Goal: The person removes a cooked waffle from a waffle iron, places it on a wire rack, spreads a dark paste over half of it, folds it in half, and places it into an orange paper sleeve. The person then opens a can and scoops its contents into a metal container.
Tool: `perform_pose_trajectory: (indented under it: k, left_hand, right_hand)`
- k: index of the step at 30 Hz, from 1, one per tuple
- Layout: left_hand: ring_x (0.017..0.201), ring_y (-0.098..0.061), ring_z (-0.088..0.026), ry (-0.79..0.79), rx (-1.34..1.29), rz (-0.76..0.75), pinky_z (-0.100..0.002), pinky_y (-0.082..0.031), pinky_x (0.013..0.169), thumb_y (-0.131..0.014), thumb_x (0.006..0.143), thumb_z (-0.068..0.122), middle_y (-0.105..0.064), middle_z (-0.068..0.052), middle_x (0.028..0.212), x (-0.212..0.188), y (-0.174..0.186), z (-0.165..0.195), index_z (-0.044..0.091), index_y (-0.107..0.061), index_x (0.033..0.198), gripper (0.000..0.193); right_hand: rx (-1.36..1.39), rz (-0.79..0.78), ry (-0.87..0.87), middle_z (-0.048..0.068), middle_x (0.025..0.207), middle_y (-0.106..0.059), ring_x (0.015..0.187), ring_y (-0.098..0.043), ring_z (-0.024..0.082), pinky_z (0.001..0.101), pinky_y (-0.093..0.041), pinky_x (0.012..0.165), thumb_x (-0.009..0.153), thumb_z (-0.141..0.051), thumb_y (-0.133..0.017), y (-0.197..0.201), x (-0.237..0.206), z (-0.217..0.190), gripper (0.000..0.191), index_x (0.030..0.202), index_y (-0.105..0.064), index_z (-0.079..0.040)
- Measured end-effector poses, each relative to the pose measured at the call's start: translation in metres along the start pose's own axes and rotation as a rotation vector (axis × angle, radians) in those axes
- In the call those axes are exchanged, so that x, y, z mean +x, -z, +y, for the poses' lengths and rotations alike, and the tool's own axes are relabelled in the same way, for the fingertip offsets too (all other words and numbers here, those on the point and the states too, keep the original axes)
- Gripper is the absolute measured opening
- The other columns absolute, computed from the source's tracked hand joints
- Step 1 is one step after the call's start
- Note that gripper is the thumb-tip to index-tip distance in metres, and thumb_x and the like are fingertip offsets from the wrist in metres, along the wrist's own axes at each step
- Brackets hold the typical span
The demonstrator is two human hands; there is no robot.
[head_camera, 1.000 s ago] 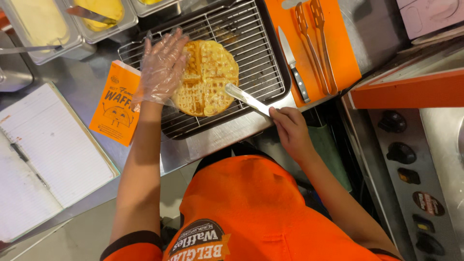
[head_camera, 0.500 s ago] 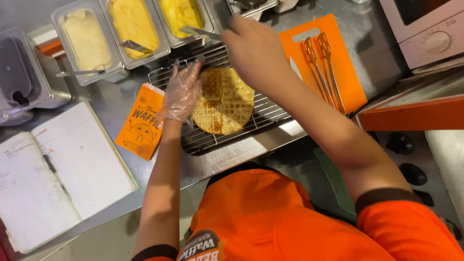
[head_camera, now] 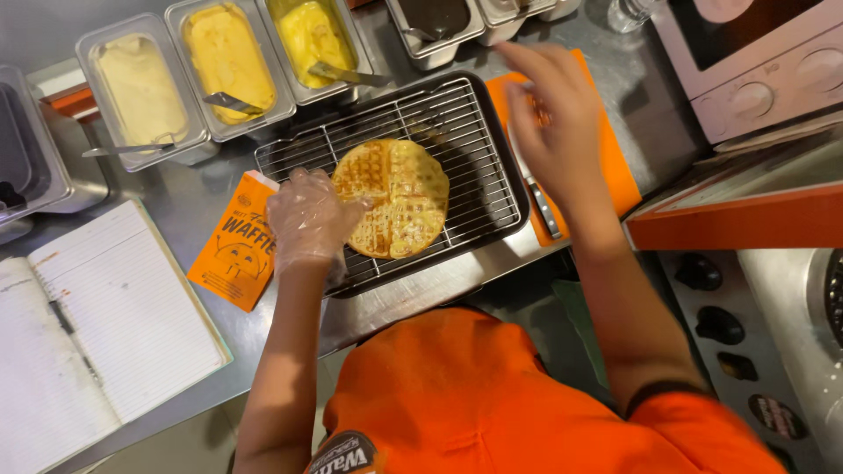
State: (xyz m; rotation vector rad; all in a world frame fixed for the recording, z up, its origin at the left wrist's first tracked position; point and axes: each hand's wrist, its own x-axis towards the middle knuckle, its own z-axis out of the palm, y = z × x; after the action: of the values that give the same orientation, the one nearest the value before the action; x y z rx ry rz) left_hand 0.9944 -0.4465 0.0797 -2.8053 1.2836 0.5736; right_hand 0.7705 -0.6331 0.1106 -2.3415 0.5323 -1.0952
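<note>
Just waffle (head_camera: 392,198) touching left grip (head_camera: 307,219) — right grip (head_camera: 553,123) apart

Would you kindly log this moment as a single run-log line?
left hand: gloved, on waffle edge | waffle: on wire rack | right hand: bare, empty, above orange board

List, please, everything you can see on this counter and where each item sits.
Waffle: one, golden, on the wire rack.
Wire rack: one, metal, centre.
Filling tubs: three, cream to yellow, back left.
Paper sleeve: one, orange, left of rack.
Notebook: one, white, open, front left.
Cutting board: one, orange, right of rack.
Knife: one, on the board.
Left hand: clear glove, touching the waffle.
Right hand: bare, empty, over the board.
</note>
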Motion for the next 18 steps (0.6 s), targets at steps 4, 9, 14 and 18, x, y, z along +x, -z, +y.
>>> perform_pose_trajectory:
  k: [4, 9, 14, 18]
  left_hand:
    - [0.111, -0.062, -0.042, -0.009, -0.196, 0.003, -0.048, -0.05, 0.095, -0.086, 0.07, 0.052, -0.063, -0.024, 0.121, 0.025, -0.006, 0.013, 0.001, -0.062, 0.122, 0.077]
    - [0.111, -0.068, -0.036, -0.166, -0.285, -0.259, -0.043, -0.053, 0.099, -0.085, 0.074, 0.038, -0.069, -0.024, 0.118, 0.067, -0.011, 0.036, 0.002, -0.061, 0.126, 0.067]
    - [0.113, -0.067, -0.034, -0.341, -0.46, -0.288, -0.042, -0.051, 0.099, -0.07, 0.086, 0.025, -0.065, -0.023, 0.126, 0.1, 0.001, 0.071, 0.008, -0.052, 0.135, 0.055]
    - [0.112, -0.067, -0.039, -0.456, -0.176, -0.236, -0.047, -0.051, 0.1, -0.051, 0.092, 0.002, -0.064, -0.026, 0.126, 0.105, 0.021, 0.099, 0.01, -0.06, 0.133, 0.043]
  right_hand:
    - [-0.176, 0.096, -0.324, 0.013, 0.103, -0.068, 0.084, -0.066, 0.018, 0.0271, -0.053, 0.073, 0.108, 0.001, -0.062, 0.039, -0.073, 0.022, 0.019, 0.124, -0.07, 0.001]
    - [-0.19, 0.155, -0.501, 0.013, 0.107, -0.07, 0.088, -0.07, 0.017, 0.0265, -0.054, 0.077, 0.105, 0.0, -0.06, 0.05, -0.157, 0.032, 0.024, 0.126, -0.07, 0.001]
    - [-0.009, 0.286, -0.655, 0.011, 0.111, -0.068, 0.086, -0.069, 0.013, 0.0246, -0.056, 0.076, 0.105, -0.001, -0.057, 0.057, -0.185, 0.036, 0.026, 0.129, -0.068, -0.001]
    - [-0.063, 0.266, -0.666, 0.011, 0.11, -0.07, 0.084, -0.07, 0.013, 0.0245, -0.056, 0.075, 0.105, 0.001, -0.056, 0.061, -0.179, 0.037, 0.026, 0.128, -0.069, -0.001]
